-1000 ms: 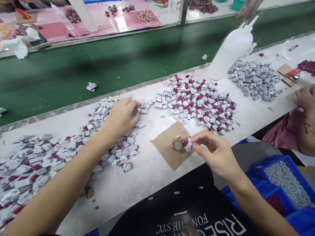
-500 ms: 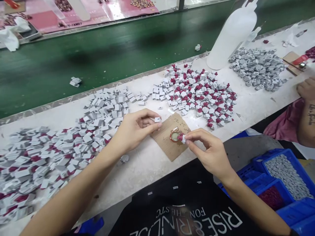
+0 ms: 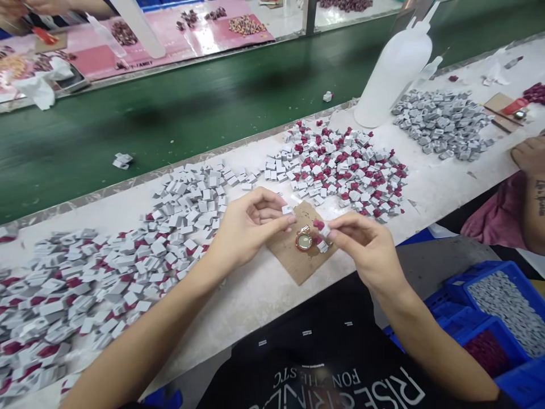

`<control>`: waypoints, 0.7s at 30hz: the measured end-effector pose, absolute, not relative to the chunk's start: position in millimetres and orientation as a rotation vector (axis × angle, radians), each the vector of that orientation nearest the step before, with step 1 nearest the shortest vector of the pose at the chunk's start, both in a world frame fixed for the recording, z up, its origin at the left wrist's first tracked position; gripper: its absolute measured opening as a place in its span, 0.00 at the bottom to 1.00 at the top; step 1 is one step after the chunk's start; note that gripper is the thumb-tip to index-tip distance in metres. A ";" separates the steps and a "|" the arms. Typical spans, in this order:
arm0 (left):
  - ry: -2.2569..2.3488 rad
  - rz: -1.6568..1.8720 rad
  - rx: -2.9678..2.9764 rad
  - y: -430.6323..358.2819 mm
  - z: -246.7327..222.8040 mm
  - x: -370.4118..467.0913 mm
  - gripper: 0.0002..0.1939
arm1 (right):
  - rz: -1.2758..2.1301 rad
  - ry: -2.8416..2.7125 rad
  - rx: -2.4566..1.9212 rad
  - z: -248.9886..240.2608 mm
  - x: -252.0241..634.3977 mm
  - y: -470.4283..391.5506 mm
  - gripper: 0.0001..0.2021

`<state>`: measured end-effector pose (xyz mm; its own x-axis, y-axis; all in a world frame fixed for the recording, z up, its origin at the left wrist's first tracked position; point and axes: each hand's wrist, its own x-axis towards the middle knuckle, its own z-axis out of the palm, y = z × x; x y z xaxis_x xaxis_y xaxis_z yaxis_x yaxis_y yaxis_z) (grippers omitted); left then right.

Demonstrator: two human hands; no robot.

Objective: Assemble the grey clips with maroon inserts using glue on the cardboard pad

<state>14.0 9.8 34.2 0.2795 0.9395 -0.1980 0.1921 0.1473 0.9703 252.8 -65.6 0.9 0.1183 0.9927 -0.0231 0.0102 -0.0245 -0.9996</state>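
Note:
Between the thumb and fingertips of my left hand (image 3: 255, 227) is a small light grey plastic block (image 3: 287, 210). My right hand (image 3: 366, 247) pinches a small grey-and-maroon plastic piece (image 3: 322, 228), its maroon end pointing up and left. Both hands hover at a brown cardboard square (image 3: 298, 274). On the cardboard sits a small round cap or dish (image 3: 304, 241) with a red-and-gold rim and wet-looking liquid in it. Just beneath the right fingertips shows another grey bit (image 3: 322, 247), partly hidden, perhaps a reflection or loose piece.
Grey and maroon pieces lie heaped at left (image 3: 106, 278) and beyond the cardboard (image 3: 344, 165). A white squeeze bottle (image 3: 392, 74) stands near a grey pile (image 3: 443, 122). Behind runs a green conveyor belt (image 3: 191, 113). Blue bins (image 3: 502, 295) sit lower right, near a co-worker's arm (image 3: 532, 187).
My right hand has lifted the grey-and-maroon piece up from beside the round dish. My left hand, still pinching its grey block, has shifted right towards it. The camera view has tilted slightly.

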 end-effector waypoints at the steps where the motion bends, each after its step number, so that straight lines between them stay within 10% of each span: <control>1: 1.154 0.787 1.330 10.9 36.9 17.7 0.16 | 1.175 -1.044 -1.255 0.9 252.9 -59.7 0.08; 21: 0.938 0.747 1.213 18.3 40.2 35.3 0.12 | 1.175 -1.059 -1.099 7.5 243.2 -36.9 0.06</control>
<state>35.3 18.3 40.2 0.4396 0.8775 -0.1916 0.0096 0.2088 0.9779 243.2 -36.9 7.5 0.0909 0.9948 0.0458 -0.1490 0.0590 -0.9871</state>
